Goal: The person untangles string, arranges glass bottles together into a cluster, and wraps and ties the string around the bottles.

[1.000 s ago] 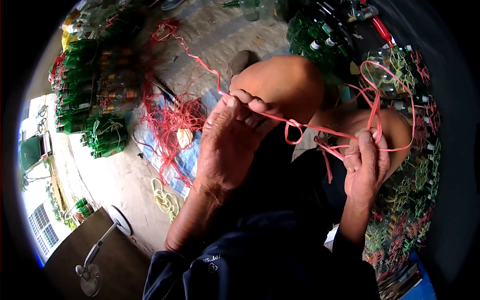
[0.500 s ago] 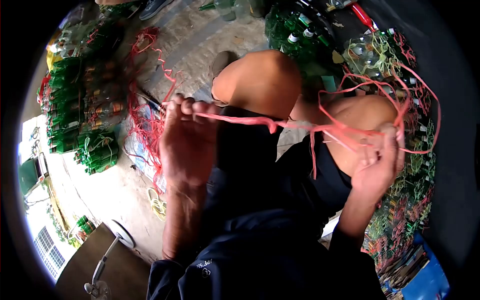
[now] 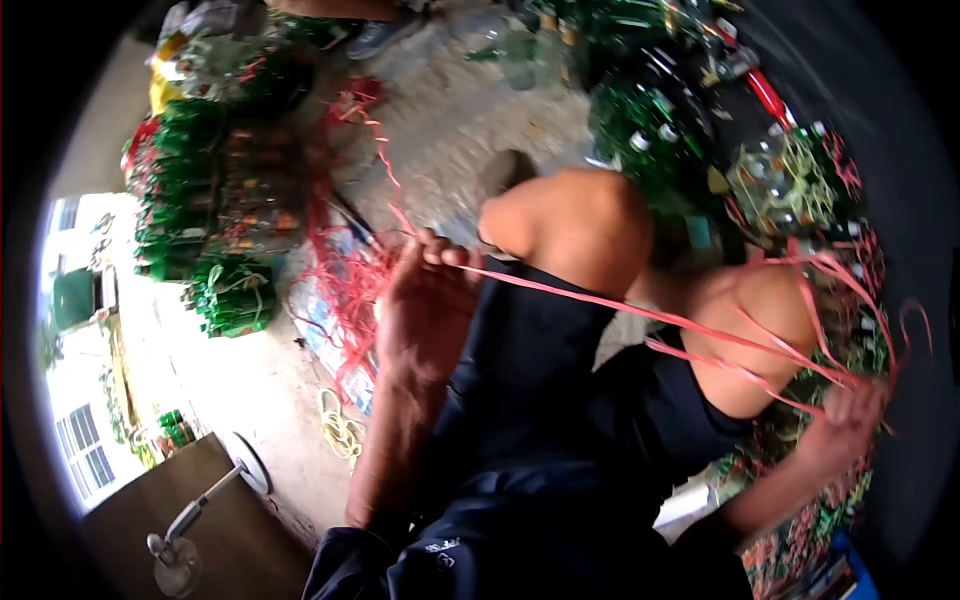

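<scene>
A pink plastic string (image 3: 600, 300) runs taut across my lap between both hands. My left hand (image 3: 432, 310) pinches it near my left knee, and a crinkled end leads up and away from the fingers. On the right, my right hand (image 3: 848, 425) is closed around gathered strands, beside my right knee. Loose loops of the same string trail past that hand, and one free end hangs above it. A tangled heap of pink string (image 3: 345, 290) lies on the floor just left of my left hand.
Stacked green bottle bundles (image 3: 180, 190) stand at the left, with a smaller tied bundle (image 3: 232, 295) below. More green bottles (image 3: 640, 130) lie ahead to the right. Yellowish cord (image 3: 340, 428) rests on the floor. A standing fan (image 3: 245, 462) is at lower left. String-tied bottles line my right side.
My right hand has moved outward and down to the right, drawing the string longer and straighter. The camera view has shifted, and the looped strands now trail beside the right hand.
</scene>
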Available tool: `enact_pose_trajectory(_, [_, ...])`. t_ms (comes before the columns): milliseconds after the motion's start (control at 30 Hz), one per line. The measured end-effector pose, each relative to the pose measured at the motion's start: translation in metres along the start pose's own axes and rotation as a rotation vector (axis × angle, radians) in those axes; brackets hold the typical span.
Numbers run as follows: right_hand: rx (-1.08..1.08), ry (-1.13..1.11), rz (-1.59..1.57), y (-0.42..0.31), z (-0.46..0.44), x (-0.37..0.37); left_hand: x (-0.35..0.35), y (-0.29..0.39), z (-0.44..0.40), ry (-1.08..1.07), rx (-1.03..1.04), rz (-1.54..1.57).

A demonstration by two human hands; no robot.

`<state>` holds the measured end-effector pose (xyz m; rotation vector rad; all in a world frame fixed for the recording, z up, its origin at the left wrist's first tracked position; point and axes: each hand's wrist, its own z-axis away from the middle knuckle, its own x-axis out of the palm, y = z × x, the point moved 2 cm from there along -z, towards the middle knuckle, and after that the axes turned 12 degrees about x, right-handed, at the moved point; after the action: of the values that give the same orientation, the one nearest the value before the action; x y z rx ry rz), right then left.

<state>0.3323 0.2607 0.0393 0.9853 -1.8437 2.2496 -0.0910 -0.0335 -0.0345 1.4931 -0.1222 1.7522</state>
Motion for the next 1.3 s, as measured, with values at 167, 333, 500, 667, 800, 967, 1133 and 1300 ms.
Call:
enact_pose_trajectory(167, [-0.13, 0.59, 0.402, -0.008, -0.003, 0.05, 0.035, -0.027, 0.014, -0.032, -0.057, 0.082])
enact_pose_trajectory(333, [0.088, 0.359, 0.674, 0.047, 0.016, 0.115, 0.069, -0.056, 0.038, -0.074, -0.144, 0.053])
enact_pose_trajectory(500, [0.415, -0.264, 0.709, 0.122, 0.042, 0.195, 0.078, -0.088, 0.052, -0.158, -0.142, 0.064])
enact_pose_trajectory(667, [0.554, -0.262, 0.632, 0.138, 0.055, 0.198, 0.072, -0.1, 0.058, -0.156, -0.211, 0.046])
enact_pose_trajectory(800, [0.537, -0.25, 0.582, 0.141, 0.052, 0.18, 0.065, -0.105, 0.057, -0.151, -0.186, 0.002])
enact_pose_trajectory(967, [0.609, -0.25, 0.61, 0.109, 0.043, 0.132, 0.071, -0.085, 0.042, -0.184, -0.122, 0.058])
enact_pose_trajectory(1133, [0.514, 0.045, 0.08, 0.032, 0.03, 0.063, 0.056, -0.054, 0.026, 0.045, -0.106, 0.132])
enact_pose_trajectory(1300, [0.104, -0.013, 0.08, -0.053, 0.014, -0.07, 0.041, -0.034, 0.006, 0.052, -0.067, 0.186])
